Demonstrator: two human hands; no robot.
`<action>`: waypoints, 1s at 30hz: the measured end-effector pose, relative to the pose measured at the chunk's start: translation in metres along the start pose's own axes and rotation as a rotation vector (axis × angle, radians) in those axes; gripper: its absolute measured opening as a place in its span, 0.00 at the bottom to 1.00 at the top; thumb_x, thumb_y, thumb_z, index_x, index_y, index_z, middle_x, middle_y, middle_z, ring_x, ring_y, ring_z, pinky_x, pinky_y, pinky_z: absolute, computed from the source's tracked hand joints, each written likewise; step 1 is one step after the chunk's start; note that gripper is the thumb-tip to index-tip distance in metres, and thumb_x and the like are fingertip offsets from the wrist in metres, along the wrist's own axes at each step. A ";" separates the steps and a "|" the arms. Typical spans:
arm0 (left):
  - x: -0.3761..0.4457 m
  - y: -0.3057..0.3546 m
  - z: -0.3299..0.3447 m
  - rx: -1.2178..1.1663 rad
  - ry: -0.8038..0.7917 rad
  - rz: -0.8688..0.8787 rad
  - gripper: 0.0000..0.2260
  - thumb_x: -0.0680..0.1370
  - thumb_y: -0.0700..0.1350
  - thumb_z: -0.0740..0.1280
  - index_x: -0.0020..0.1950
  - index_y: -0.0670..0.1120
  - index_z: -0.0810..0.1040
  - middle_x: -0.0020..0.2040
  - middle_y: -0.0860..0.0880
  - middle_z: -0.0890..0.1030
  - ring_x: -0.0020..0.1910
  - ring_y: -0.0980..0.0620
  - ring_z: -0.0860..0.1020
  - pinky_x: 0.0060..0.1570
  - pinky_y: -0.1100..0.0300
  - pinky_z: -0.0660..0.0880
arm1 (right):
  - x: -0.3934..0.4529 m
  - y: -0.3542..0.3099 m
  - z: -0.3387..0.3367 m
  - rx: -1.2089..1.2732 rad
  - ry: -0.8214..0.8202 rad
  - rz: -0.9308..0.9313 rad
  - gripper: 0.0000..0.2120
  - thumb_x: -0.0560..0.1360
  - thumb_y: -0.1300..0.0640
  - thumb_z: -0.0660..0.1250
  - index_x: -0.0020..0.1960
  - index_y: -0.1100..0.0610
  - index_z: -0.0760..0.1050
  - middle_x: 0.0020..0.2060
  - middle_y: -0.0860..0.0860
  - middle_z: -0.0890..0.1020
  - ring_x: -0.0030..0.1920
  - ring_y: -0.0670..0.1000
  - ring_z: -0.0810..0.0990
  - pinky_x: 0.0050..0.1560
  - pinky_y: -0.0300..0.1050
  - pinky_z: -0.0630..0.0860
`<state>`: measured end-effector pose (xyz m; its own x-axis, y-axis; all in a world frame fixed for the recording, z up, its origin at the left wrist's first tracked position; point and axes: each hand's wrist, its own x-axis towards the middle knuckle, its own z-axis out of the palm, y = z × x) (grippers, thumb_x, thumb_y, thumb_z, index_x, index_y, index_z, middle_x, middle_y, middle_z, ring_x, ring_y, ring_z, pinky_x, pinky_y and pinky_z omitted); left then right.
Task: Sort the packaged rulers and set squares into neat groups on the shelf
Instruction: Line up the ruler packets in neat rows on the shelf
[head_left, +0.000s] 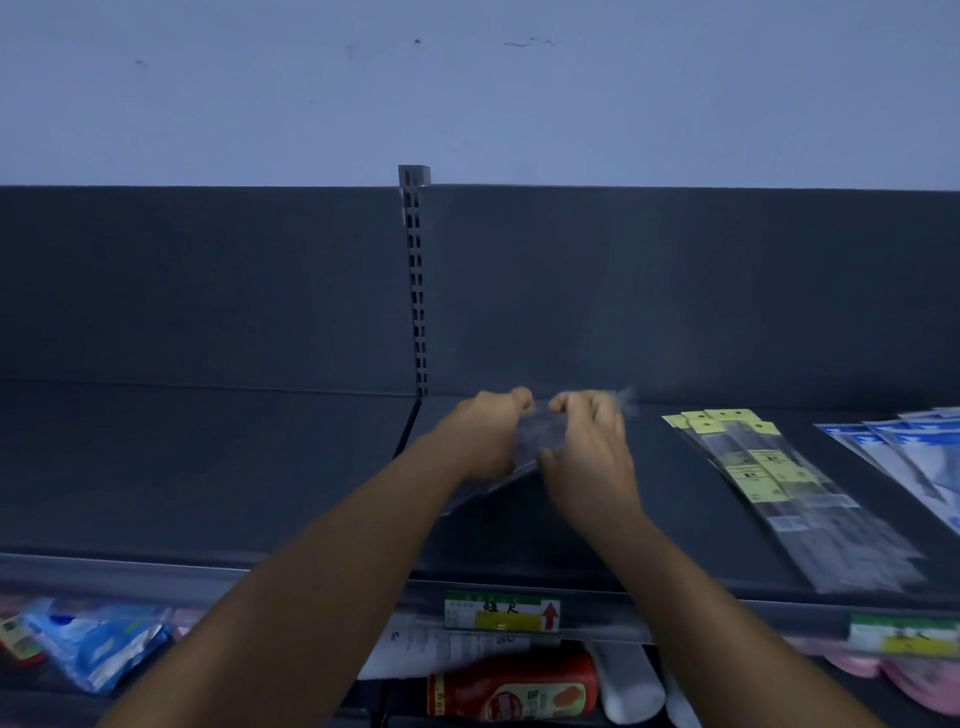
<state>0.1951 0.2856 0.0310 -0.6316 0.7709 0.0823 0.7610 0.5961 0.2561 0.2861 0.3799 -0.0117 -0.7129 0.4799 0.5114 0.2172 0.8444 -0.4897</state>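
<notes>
While both forearms reach over the front edge of the dark shelf (208, 467), the slotted upright (415, 280) stands against the back panel just left of the hands, clear of them. Two price labels (502, 610) sit on the front rail. Below it, a lower level holds a red bottle (511, 688) lying on its side, a blue packet (96, 642) at the left and pink items (904, 680) at the right.

Toward the right edge of the shelf lies a fanned group of clear ruler sleeves with yellow header cards (769, 467); beside it, at the far right, lie blue-and-white packets (904, 457).

Near the back edge at mid-shelf, the left hand (488, 436) and right hand (592, 452) pinch a transparent packaged set square (535, 436) between curled fingers. Its far end is raised; its contents are blurred.
</notes>
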 end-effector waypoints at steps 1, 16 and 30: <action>0.000 0.002 0.004 0.036 -0.017 0.027 0.16 0.78 0.46 0.64 0.63 0.46 0.66 0.55 0.42 0.77 0.47 0.44 0.75 0.42 0.54 0.71 | 0.001 0.003 -0.001 -0.083 -0.016 -0.061 0.26 0.73 0.63 0.64 0.69 0.52 0.63 0.66 0.49 0.63 0.67 0.51 0.62 0.62 0.45 0.63; -0.003 0.001 0.032 0.254 -0.230 -0.109 0.23 0.78 0.40 0.63 0.72 0.42 0.61 0.68 0.42 0.69 0.65 0.43 0.70 0.59 0.53 0.70 | 0.022 0.024 0.016 -0.331 -0.428 -0.145 0.30 0.77 0.54 0.62 0.75 0.53 0.55 0.76 0.52 0.56 0.77 0.52 0.48 0.74 0.54 0.38; -0.017 -0.003 0.017 -0.991 0.226 0.013 0.16 0.81 0.41 0.59 0.69 0.51 0.66 0.58 0.52 0.79 0.55 0.60 0.79 0.50 0.68 0.76 | 0.021 -0.022 0.003 0.742 -0.215 0.128 0.20 0.81 0.58 0.55 0.72 0.52 0.61 0.56 0.46 0.78 0.49 0.36 0.77 0.41 0.23 0.72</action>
<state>0.2058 0.2745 0.0124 -0.7156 0.6542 0.2448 0.3676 0.0547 0.9284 0.2639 0.3705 0.0076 -0.8425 0.4417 0.3082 -0.1420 0.3698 -0.9182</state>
